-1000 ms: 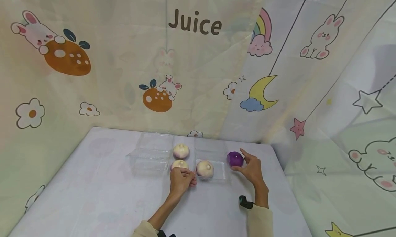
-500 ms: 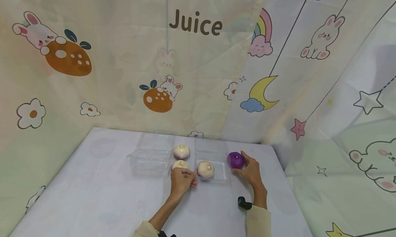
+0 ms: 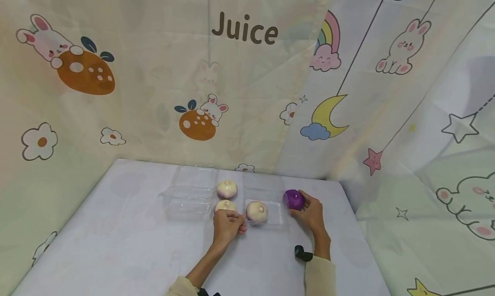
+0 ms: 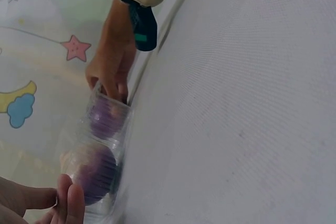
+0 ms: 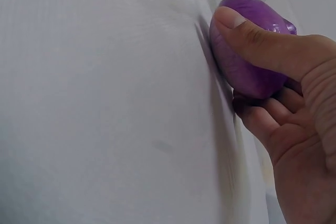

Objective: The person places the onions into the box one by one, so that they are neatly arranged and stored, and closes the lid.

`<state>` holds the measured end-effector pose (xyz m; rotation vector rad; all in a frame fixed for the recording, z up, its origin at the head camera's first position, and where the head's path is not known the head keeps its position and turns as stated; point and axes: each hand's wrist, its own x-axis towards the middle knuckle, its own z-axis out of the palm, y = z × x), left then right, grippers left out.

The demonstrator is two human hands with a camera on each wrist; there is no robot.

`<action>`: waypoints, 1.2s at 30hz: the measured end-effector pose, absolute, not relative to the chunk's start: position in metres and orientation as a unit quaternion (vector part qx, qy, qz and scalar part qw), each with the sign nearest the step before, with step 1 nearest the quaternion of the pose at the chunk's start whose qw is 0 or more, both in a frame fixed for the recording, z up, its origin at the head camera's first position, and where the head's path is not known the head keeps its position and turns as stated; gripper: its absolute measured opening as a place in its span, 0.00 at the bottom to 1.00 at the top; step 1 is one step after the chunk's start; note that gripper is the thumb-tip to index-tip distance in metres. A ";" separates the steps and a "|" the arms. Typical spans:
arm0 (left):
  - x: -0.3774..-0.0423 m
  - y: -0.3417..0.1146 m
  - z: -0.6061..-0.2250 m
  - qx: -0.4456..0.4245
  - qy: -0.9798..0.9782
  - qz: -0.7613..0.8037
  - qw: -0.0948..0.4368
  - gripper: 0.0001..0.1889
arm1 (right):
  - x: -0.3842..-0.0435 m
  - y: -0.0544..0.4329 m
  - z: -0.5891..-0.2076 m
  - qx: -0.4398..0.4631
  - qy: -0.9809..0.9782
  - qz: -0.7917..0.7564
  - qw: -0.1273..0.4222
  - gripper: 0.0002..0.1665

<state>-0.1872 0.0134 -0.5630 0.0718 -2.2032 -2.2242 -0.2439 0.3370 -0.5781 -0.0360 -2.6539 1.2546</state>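
My right hand (image 3: 312,212) grips a shiny purple onion (image 5: 247,74), thumb across one side and fingers curled round the other. The onion is low beside the right end of a clear plastic box (image 3: 275,213). In that box's left part sits a white-topped onion (image 3: 257,212) with a purple underside. At the box's front left corner my left hand (image 3: 226,227) pinches at the rim with thumb and curled fingers. Beyond that hand a second white-topped onion (image 3: 225,205) is partly hidden, and a third onion (image 3: 227,189) lies behind it.
Another clear plastic box (image 3: 188,203) stands open at the left, its lid (image 3: 196,175) raised at the back. A patterned cloth wall (image 3: 247,115) rises behind the white table (image 3: 127,240).
My right hand and the purple onion shift slightly right and down, then back left, close to the box. The right forearm drifts left; my left hand stays in place.
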 end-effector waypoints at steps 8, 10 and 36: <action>-0.187 0.014 -0.562 0.022 -0.705 -0.709 0.007 0.05 | -0.243 0.338 -0.580 -0.029 -0.877 0.468 0.105 0.54; -0.187 0.014 -0.562 0.022 -0.704 -0.710 0.005 0.06 | -0.242 0.338 -0.580 -0.027 -0.875 0.473 0.103 0.54; -0.188 0.013 -0.564 0.027 -0.696 -0.718 0.003 0.06 | -0.237 0.342 -0.581 -0.033 -0.872 0.480 0.091 0.54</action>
